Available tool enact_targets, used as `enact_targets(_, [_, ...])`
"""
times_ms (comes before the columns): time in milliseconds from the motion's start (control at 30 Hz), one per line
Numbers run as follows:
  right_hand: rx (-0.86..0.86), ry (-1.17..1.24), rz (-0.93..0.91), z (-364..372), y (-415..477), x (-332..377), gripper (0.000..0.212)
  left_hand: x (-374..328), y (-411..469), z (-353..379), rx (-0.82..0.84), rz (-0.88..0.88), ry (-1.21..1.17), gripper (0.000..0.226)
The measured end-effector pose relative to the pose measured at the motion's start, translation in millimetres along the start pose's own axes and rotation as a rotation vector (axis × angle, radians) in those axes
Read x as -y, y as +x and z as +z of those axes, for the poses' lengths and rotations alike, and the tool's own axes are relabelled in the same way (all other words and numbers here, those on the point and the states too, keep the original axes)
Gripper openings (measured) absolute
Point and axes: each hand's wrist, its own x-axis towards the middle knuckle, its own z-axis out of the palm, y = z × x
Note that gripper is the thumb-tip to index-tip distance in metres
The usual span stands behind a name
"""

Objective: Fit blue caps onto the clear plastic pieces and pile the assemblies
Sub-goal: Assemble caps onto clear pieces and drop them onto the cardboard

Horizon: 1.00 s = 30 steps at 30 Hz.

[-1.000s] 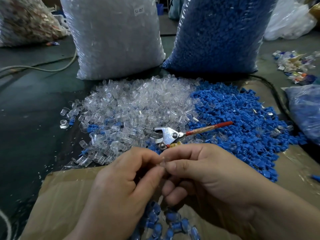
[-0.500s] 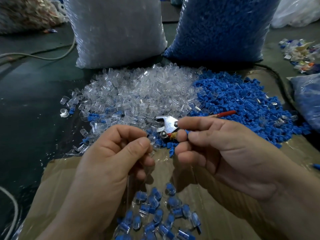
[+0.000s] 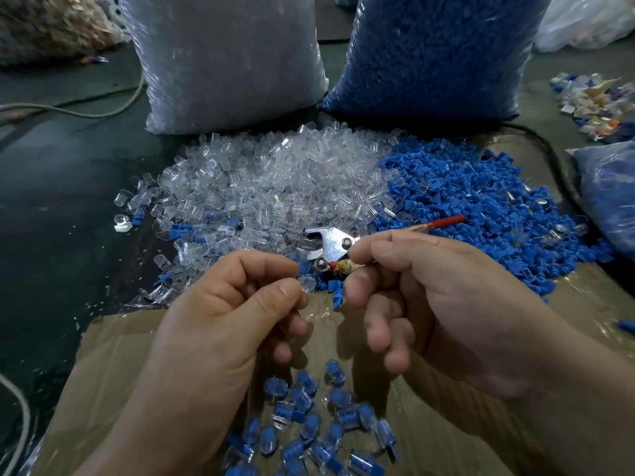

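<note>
A heap of clear plastic pieces (image 3: 275,187) lies ahead, with a heap of loose blue caps (image 3: 481,207) to its right. My left hand (image 3: 220,321) pinches one clear piece (image 3: 306,283) between thumb and forefinger. My right hand (image 3: 429,304) hovers just to the right, a small gap away, with its fingers curled and thumb against forefinger; whatever may be between them is hidden. Below both hands, several capped assemblies (image 3: 309,424) lie in a loose pile on brown cardboard (image 3: 137,355).
Metal pliers with a red handle (image 3: 330,242) lie between the two heaps, just beyond my fingers. A big bag of clear pieces (image 3: 223,63) and a big bag of blue caps (image 3: 429,53) stand behind. Another blue-filled bag (image 3: 608,201) sits at right; a cable (image 3: 103,111) crosses the dark floor at left.
My hands were pressed together a second ago and have come apart. The left hand keeps a clear piece. My view has tilted down, showing more of the assemblies pile.
</note>
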Motion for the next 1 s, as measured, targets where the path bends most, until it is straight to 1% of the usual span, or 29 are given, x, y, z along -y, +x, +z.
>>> enact_targets(100, [-0.022,-0.001,0.029,0.2,0.5,0.5,0.02,0.6,0.1,-1.1,0.001,0.001,0.002,0.035])
enact_targets(167, [-0.042,-0.082,0.007,-0.5,0.1,-0.8,0.021,1.8,0.2,-1.1,-0.002,0.005,0.007,0.034])
enact_targets(200, [-0.057,-0.167,-0.013,0.2,-0.6,-1.5,0.021,2.3,0.3,-1.2,-0.002,0.006,0.009,0.032])
enact_targets(233, [-0.076,-0.306,-0.04,1.0,-2.0,-2.5,0.021,2.2,0.3,-1.5,0.0,0.006,0.008,0.032])
enact_targets(267, [-0.111,-0.502,-0.075,2.4,-3.8,-3.1,0.02,2.2,0.2,-1.9,0.003,0.002,0.007,0.034])
enact_targets(333, [-0.208,-0.88,-0.202,3.6,-6.3,-3.2,0.032,2.0,-0.1,-2.3,0.008,-0.011,0.006,0.036])
enact_targets(367, [-0.234,-0.985,-0.283,3.6,-6.9,-2.7,0.037,1.8,-0.3,-2.1,0.01,-0.014,0.005,0.036])
enact_targets(400, [-0.256,-1.035,-0.334,5.5,-7.1,-1.6,0.037,1.9,-0.4,-1.7,0.009,-0.012,0.006,0.036])
enact_targets(467, [-0.253,-1.085,-0.379,7.2,-6.5,-1.4,0.032,3.8,-0.7,-0.1,-0.006,0.008,0.036,0.037])
enact_targets(567, [-0.158,-1.185,-0.403,5.0,-6.0,-7.8,0.033,6.2,-1.7,1.8,-0.012,0.045,0.107,0.037])
enact_targets(633, [-0.104,-1.238,-0.507,7.4,-5.7,-11.6,0.022,7.7,-2.6,2.5,-0.005,0.075,0.174,0.034])
enact_targets(700, [-0.098,-1.214,-0.606,8.5,-5.6,-14.8,0.017,10.2,-2.7,2.8,-0.008,0.103,0.217,0.028])
enact_targets(733, [-0.105,-1.194,-0.626,8.4,-5.6,-15.8,0.014,11.3,-2.8,3.3,-0.009,0.121,0.242,0.028])
enact_targets(833, [-0.123,-1.202,-0.632,6.8,-5.5,-17.8,0.011,14.8,-3.0,4.5,-0.013,0.163,0.268,0.031])
enact_targets(933, [-0.124,-1.302,-0.637,5.2,-5.4,-18.6,0.011,16.2,-3.4,3.9,-0.005,0.176,0.289,0.031])
enact_targets(1000, [-0.089,-1.372,-0.656,5.6,-4.5,-18.4,0.013,16.5,-3.0,3.1,-0.001,0.191,0.31,0.032])
